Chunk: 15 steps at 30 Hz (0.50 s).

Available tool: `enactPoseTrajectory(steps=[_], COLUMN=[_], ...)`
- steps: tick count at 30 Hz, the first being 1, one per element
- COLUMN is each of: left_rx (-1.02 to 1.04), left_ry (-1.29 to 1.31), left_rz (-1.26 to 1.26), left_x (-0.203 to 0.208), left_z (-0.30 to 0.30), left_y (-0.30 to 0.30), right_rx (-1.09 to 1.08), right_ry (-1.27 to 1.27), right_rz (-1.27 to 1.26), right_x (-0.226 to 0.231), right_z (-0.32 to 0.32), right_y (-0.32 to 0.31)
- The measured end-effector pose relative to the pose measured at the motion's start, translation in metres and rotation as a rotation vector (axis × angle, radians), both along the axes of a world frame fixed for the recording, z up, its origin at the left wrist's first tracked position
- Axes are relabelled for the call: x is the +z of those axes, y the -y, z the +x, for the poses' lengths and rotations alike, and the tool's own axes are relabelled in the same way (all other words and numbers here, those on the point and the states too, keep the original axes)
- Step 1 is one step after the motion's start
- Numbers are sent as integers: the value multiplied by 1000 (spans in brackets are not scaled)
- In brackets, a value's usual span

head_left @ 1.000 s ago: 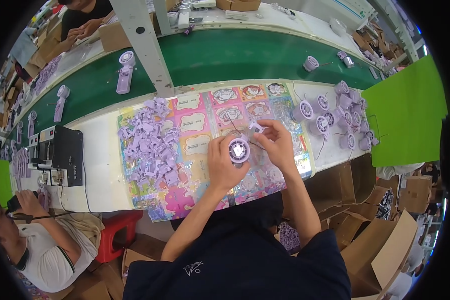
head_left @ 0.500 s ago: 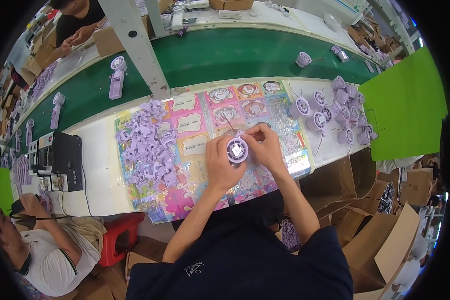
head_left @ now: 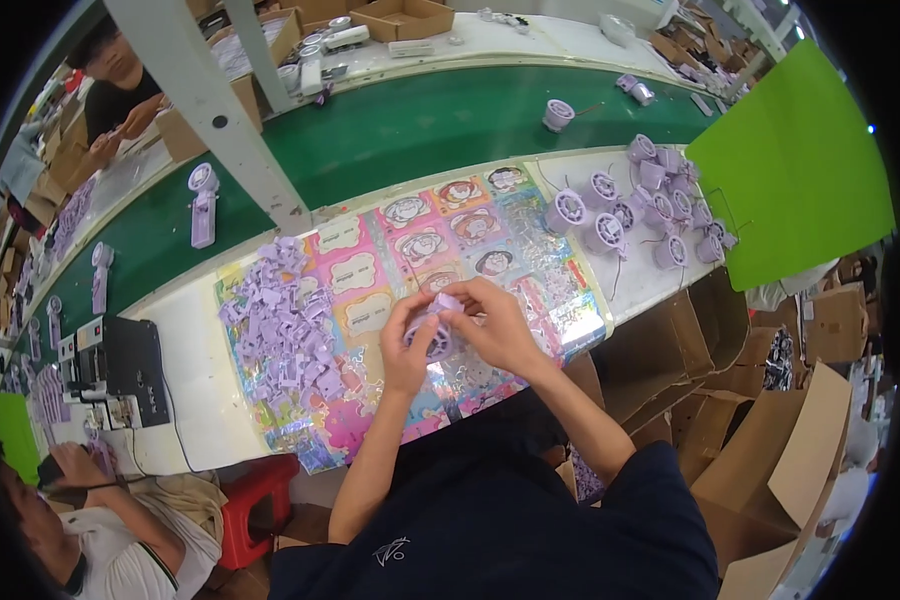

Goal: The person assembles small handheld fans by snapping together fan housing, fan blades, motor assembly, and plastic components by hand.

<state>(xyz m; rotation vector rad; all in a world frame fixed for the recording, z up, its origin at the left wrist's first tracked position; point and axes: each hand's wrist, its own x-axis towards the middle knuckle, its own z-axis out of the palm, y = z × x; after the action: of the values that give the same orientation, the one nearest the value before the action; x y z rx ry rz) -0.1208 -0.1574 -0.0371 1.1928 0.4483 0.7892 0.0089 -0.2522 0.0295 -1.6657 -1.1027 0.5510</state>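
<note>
A round lilac fan head with a spoked grille is held between my two hands over the colourful printed sheet. My left hand is closed around its left side, the thumb lying across the grille. My right hand pinches a small lilac plastic piece at the fan head's upper edge; whether the two are joined cannot be made out. On the sheet to the left lies a heap of small lilac plastic parts. Several more lilac fan heads with thin wires are grouped at the right.
Beyond the bench runs a green conveyor belt carrying lilac handheld fans. A white metal post rises at the belt's near edge. A black machine stands left, a green panel right. A co-worker sits at lower left.
The fan head has tilted, its grille now partly covered by my fingers, and a small lilac piece shows at its top. My view has shifted slightly, moving the scene leftward.
</note>
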Motion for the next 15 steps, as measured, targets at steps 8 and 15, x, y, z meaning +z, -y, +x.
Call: enactPoseTrajectory(steps=[8,15], left_rx=[57,-52], left_ry=[31,79], left_rz=[-10,-174], left_x=[-7,-1], left_z=[0,-2], left_y=[4,-8], right_rx=[55,74], right_ry=[-322,-413], right_rz=[-120,-49], right_x=[-1,-21], right_z=[2,7], right_y=[13,7])
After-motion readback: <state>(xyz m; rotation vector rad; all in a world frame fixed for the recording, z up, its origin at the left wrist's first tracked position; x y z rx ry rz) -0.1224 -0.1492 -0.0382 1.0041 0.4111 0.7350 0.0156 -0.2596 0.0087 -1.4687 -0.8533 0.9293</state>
